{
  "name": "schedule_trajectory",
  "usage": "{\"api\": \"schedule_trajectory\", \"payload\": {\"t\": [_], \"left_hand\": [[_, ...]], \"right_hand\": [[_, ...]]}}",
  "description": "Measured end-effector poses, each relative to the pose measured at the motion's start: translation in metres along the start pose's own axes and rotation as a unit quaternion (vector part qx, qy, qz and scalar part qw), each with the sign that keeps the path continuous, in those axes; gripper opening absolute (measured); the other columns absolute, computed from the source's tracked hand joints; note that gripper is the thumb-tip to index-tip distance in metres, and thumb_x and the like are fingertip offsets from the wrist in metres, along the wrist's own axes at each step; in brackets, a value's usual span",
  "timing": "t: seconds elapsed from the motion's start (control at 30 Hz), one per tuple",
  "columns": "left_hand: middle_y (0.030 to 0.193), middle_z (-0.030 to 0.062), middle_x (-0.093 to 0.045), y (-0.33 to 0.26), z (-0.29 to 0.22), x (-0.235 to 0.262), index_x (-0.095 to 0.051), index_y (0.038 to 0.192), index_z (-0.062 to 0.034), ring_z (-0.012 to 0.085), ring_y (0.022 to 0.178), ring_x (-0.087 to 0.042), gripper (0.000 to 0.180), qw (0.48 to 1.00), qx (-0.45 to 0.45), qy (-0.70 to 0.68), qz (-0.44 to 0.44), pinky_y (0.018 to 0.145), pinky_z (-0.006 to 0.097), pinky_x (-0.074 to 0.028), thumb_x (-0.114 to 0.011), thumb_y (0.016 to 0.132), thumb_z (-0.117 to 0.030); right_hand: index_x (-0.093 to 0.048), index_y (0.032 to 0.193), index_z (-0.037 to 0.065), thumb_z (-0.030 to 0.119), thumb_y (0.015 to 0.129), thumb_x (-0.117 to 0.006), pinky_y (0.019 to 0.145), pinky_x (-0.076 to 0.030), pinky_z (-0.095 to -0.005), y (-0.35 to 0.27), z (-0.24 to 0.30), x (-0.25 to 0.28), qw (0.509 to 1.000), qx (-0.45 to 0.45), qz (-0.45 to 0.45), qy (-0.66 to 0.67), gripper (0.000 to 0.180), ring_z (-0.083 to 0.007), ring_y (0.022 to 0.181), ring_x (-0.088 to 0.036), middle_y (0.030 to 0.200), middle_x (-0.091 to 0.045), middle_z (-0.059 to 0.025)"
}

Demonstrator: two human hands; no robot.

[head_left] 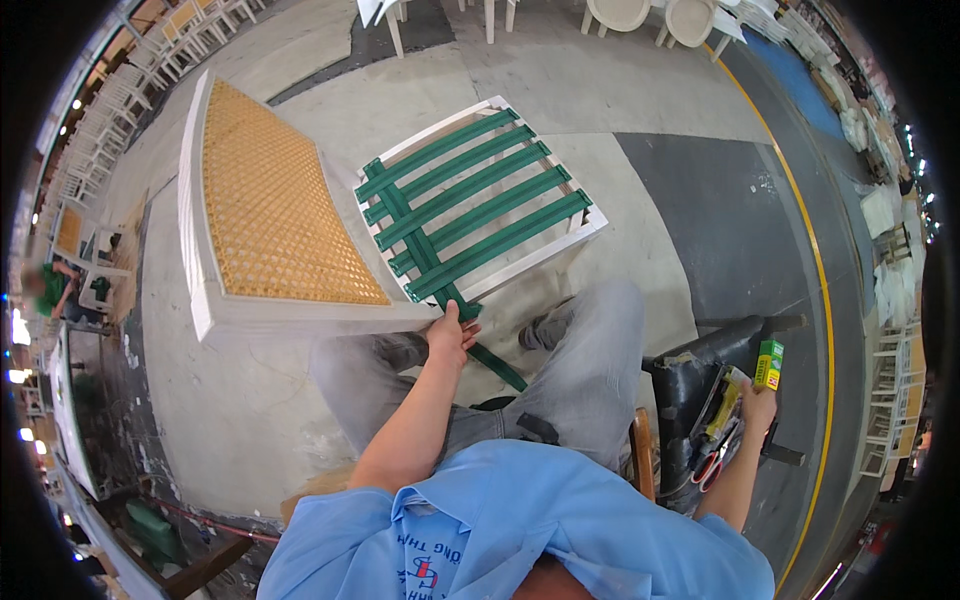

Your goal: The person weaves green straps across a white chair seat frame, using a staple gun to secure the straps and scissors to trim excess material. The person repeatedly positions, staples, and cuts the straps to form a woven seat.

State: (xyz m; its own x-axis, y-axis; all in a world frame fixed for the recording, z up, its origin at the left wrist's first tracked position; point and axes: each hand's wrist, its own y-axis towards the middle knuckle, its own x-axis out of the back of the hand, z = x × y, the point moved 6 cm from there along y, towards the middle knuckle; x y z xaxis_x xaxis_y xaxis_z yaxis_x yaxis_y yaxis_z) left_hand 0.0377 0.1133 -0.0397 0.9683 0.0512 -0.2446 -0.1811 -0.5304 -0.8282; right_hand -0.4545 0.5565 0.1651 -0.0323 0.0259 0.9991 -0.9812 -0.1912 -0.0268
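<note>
Pinching a green webbing strap point(421, 246) at the near edge of the white chair seat frame point(577, 236) toward twelve o'clock, the left hand point(452, 337) is well apart from the right hand point(757, 406) at four. That one touches a green-and-yellow box point(769, 364); I cannot tell whether it grips it. Red-handled scissors point(708, 470) lie beside it on a black stool point(682, 390). The cane backrest point(270, 205) stands at ten, round-backed chairs point(688, 20) at one.

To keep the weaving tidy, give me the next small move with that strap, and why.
Probably draw the green strap taut with the left hand: it grips the strap by the seat frame, with a loose tail trailing beyond, while the right hand holds a small box.
</note>
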Motion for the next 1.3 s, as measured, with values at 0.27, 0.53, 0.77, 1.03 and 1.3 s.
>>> {"api": "schedule_trajectory", "payload": {"t": [0.27, 0.53, 0.77, 1.03, 1.3], "left_hand": [[0.107, 0.0044, -0.075, -0.03, 0.048, 0.012, -0.061, 0.125, -0.0168, 0.0286, 0.085, -0.069, 0.049, 0.979, 0.122, 0.164, -0.022, 0.067, 0.046, -0.051, -0.047, 0.106, -0.06], [0.108, 0.0074, -0.074, -0.024, 0.073, 0.019, -0.059, 0.126, -0.0166, 0.0252, 0.073, -0.064, 0.048, 0.953, 0.214, 0.212, 0.015, 0.065, 0.043, -0.047, -0.043, 0.108, -0.058], [0.107, 0.0129, -0.072, 0.0, 0.06, 0.032, -0.062, 0.125, -0.0027, 0.0258, 0.075, -0.063, 0.054, 0.929, 0.153, 0.324, -0.091, 0.064, 0.042, -0.048, -0.052, 0.106, -0.052], [0.106, 0.012, -0.069, -0.015, 0.014, -0.006, -0.058, 0.126, -0.0028, 0.0253, 0.09, -0.072, 0.047, 0.996, 0.044, -0.065, 0.052, 0.076, 0.039, -0.06, -0.051, 0.109, -0.046], [0.097, 0.0081, -0.072, -0.002, 0.002, -0.016, -0.062, 0.118, -0.0043, 0.0253, 0.079, -0.072, 0.052, 0.992, 0.077, -0.093, 0.026, 0.074, 0.043, -0.059, -0.044, 0.109, -0.052]], "right_hand": [[-0.072, 0.119, 0.002, 0.033, 0.101, -0.066, 0.08, -0.055, -0.0301, -0.11, 0.324, -0.05, 0.781, 0.299, 0.295, 0.461, 0.036, -0.0144, 0.087, -0.069, 0.104, -0.074, -0.0092], [-0.075, 0.117, 0.001, 0.051, 0.099, -0.062, 0.089, -0.052, -0.0386, -0.275, 0.496, -0.212, 0.685, 0.431, 0.566, 0.157, 0.055, -0.0255, 0.097, -0.069, 0.109, -0.075, -0.0205], [-0.064, 0.134, 0.009, 0.041, 0.102, -0.058, 0.101, -0.05, -0.049, -0.278, 0.516, -0.263, 0.719, 0.557, 0.416, -0.016, 0.046, -0.0407, 0.124, -0.062, 0.133, -0.066, -0.0212], [-0.06, 0.14, 0.013, 0.037, 0.104, -0.051, 0.104, -0.049, -0.0501, -0.261, 0.55, -0.317, 0.759, 0.512, 0.4, 0.046, 0.044, -0.039, 0.124, -0.062, 0.128, -0.069, -0.0162], [-0.064, 0.133, 0.013, 0.041, 0.105, -0.049, 0.101, -0.051, -0.0511, -0.256, 0.542, -0.348, 0.774, 0.522, 0.354, 0.046, 0.042, -0.0361, 0.119, -0.066, 0.119, -0.073, -0.0137]]}}
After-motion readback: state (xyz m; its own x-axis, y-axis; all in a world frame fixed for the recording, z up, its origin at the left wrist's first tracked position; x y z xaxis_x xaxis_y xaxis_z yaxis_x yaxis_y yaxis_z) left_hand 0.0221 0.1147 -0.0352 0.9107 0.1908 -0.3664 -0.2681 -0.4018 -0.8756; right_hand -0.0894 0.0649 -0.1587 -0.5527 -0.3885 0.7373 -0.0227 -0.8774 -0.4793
